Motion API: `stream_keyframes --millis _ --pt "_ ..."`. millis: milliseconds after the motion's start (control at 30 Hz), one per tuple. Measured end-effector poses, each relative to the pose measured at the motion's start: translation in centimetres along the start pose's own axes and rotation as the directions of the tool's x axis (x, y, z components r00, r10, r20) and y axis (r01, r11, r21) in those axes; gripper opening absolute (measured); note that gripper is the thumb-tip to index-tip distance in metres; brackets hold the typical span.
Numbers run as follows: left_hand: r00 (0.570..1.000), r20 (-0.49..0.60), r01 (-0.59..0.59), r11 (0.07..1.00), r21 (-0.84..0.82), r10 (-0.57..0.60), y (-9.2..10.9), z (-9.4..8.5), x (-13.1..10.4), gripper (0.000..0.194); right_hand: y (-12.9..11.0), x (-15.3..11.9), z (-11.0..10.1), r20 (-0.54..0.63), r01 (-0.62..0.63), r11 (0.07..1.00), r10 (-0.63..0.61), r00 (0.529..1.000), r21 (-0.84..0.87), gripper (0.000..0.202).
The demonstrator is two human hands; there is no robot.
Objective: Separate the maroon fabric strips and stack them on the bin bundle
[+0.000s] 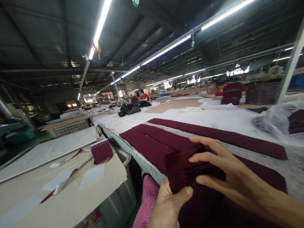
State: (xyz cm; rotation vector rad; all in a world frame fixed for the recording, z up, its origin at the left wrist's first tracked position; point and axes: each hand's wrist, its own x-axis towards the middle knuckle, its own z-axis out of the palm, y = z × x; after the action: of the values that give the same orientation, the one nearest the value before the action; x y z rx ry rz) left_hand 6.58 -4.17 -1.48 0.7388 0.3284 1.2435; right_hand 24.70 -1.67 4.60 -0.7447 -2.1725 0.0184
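A stack of dark maroon fabric pieces (181, 166) is bent up close to me, its layered edges fanned. My left hand (172, 202) grips the near lower left corner of the stack, thumb on top. Over the stack's right side reaches my right hand (220, 164), its fingers spread and the fingertips at the layers; whether it pinches any layer cannot be made out. Just beyond, flat maroon fabric panels (147, 145) lie side by side on the table. A long maroon strip (213, 131) lies farther back, and another maroon panel (263, 174) passes behind my right hand.
The long table (171, 114) carries white paper and a black fabric heap (129, 109). At left, a lower board (71, 190) on a bin holds a small maroon stack (102, 151) and scraps. Clear plastic (273, 118) lies at right. Two people work farther back.
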Motion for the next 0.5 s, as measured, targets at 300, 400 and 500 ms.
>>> stream_keyframes --millis 300,400,500 --pt "1.000 -0.027 0.007 1.000 -0.018 -0.008 -0.8 -0.3 0.0 0.036 0.4 0.1 -0.6 0.072 -0.122 0.984 0.113 0.991 0.129 0.021" --pt "0.993 -0.115 -0.012 0.999 -0.034 0.008 0.1 0.2 -0.2 0.031 0.7 0.3 -0.7 0.072 -0.197 0.958 0.186 0.980 0.208 0.025" --pt "0.973 -0.229 -0.047 0.997 -0.058 0.032 0.9 0.4 -0.3 0.030 1.3 0.6 -0.4 0.079 -0.315 0.891 0.307 0.949 0.328 0.038"
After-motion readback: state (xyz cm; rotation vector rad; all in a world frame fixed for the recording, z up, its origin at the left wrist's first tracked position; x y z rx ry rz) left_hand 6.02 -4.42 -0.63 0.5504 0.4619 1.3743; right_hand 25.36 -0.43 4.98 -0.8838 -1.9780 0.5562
